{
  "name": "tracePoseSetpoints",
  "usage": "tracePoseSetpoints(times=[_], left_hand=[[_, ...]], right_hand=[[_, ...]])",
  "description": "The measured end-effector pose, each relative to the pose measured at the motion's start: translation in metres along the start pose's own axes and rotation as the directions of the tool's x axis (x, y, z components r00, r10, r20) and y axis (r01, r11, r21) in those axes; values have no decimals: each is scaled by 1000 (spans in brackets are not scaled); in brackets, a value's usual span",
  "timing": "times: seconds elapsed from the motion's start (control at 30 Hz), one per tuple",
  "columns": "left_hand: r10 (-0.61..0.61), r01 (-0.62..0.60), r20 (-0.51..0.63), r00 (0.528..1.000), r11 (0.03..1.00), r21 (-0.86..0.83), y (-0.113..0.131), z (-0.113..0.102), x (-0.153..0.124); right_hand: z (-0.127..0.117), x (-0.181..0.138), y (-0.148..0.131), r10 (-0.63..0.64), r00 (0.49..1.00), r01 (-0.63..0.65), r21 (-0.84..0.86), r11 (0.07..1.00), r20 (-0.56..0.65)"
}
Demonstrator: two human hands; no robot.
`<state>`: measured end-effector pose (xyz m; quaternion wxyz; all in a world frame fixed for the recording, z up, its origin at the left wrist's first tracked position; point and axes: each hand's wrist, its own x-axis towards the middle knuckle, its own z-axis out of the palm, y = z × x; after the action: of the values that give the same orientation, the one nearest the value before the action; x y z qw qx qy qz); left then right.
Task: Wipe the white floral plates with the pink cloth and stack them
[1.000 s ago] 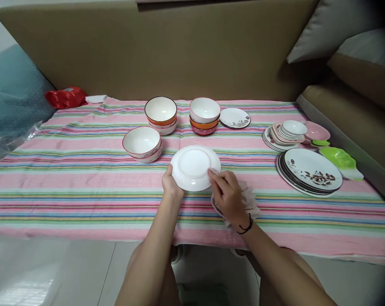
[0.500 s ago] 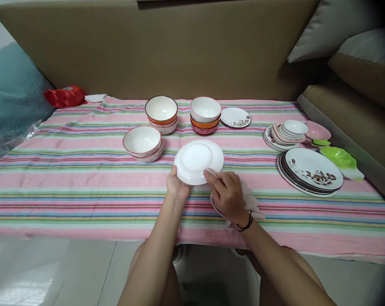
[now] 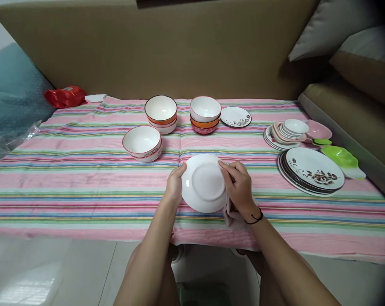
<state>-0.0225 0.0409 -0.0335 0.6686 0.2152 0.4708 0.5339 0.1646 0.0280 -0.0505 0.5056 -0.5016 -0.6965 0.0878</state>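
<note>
Around the wrist (image 3: 250,210) of the right hand (image 3: 241,187) sat a thin black band (image 3: 256,218), its strands slightly parted, while the left hand (image 3: 174,187), both forearms (image 3: 152,250) and the visible parts of the legs (image 3: 168,276) were bare, the footwear (image 3: 179,253) too dim to make out.

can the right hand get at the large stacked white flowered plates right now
Probably yes: only pink striped fabric shows between the right hand and those plates, though it needs freeing from the round white plate and pale pink cloth.
</note>
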Motion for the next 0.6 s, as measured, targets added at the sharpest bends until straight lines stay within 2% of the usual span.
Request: tracePoseSetpoints(times=[0.27,0.47,0.6], left_hand=[[-74,22,236,969,976,216,0,1,-4],[-41,-11,139,989,934,357,-9,-1,-2],[-48,-3,137,989,938,347,-10,2,1]], right_hand=[[4,-3,-15,-74,986,68,47,997,149],[8,-4,-24,-137,962,134,27,991,234],[8,-4,-21,-65,982,70,-25,997,179]])
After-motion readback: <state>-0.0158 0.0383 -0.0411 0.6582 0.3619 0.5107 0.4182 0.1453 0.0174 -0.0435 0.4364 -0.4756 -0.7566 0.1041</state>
